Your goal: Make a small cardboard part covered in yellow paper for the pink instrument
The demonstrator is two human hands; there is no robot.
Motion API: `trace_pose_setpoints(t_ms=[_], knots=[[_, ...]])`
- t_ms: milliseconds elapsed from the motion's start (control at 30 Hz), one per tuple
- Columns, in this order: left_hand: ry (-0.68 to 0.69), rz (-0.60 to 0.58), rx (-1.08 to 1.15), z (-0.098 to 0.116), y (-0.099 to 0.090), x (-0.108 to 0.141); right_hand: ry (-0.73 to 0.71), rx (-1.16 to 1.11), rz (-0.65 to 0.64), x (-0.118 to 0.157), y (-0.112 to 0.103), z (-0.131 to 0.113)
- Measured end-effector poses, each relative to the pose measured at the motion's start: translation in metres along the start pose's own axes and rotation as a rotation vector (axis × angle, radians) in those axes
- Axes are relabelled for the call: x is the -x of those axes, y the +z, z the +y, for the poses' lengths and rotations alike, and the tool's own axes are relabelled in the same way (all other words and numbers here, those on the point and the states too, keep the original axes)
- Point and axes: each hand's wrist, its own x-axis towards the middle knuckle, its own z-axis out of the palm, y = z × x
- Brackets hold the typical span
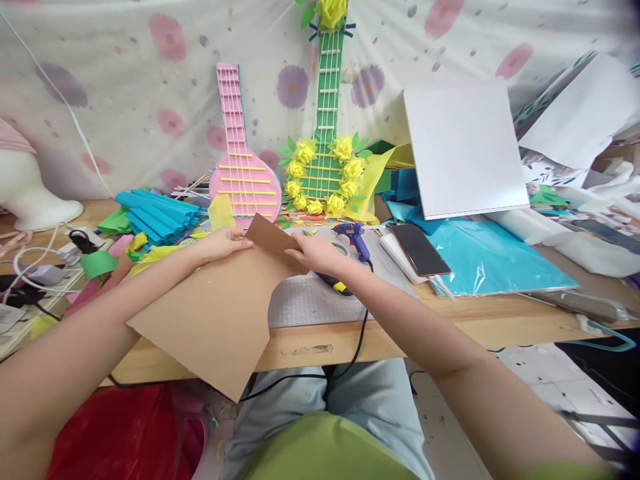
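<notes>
A large brown cardboard sheet with a curved cut on its right side slants over the table's front edge. My left hand is closed on its upper edge. A darker brown flap or strip of cardboard lies at the top of the sheet, and my right hand grips its right end. Whether the strip is joined to the sheet I cannot tell. Just right of my right hand, a purple glue gun rests on the grey cutting mat.
Behind stand a pink paper instrument and a green one with yellow flowers. Blue crepe paper lies left. A black phone, a white board and a blue packet are right. A black cable hangs over the edge.
</notes>
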Motion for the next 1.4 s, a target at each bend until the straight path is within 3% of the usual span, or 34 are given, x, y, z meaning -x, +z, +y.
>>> trace_pose_setpoints(t_ms=[100,200,333,400,500,633,733,1033,1200,1400], knots=[[-0.084,-0.134,0.054,-0.009,0.005,-0.001,0.031,0.094,-0.029,0.001,0.011,0.003],[-0.195,-0.220,0.065,-0.028,-0.011,0.000,0.074,0.120,-0.036,-0.002,0.020,0.008],[-0.191,-0.007,-0.274,-0.048,-0.019,0.002,0.123,0.066,-0.038,-0.013,0.034,0.009],[-0.117,0.079,-0.456,-0.049,-0.003,0.001,0.136,0.013,-0.061,-0.019,0.041,0.006],[-0.041,0.164,-0.518,-0.044,0.042,-0.002,0.170,-0.040,-0.106,-0.024,0.050,-0.002],[-0.099,0.204,-0.518,-0.045,0.103,-0.006,0.217,-0.077,-0.093,-0.021,0.058,-0.004],[-0.057,0.242,-0.514,-0.052,0.122,-0.006,0.197,-0.094,-0.094,-0.020,0.059,0.002],[-0.077,0.248,-0.514,-0.052,0.124,-0.009,0.136,-0.194,-0.155,-0.030,0.046,0.021],[-0.089,0.279,-0.519,-0.050,0.128,-0.008,0.119,-0.068,-0.025,-0.023,0.053,0.011],[-0.116,0.275,-0.543,-0.047,0.129,-0.009,0.108,0.049,0.025,-0.016,0.060,-0.008]])
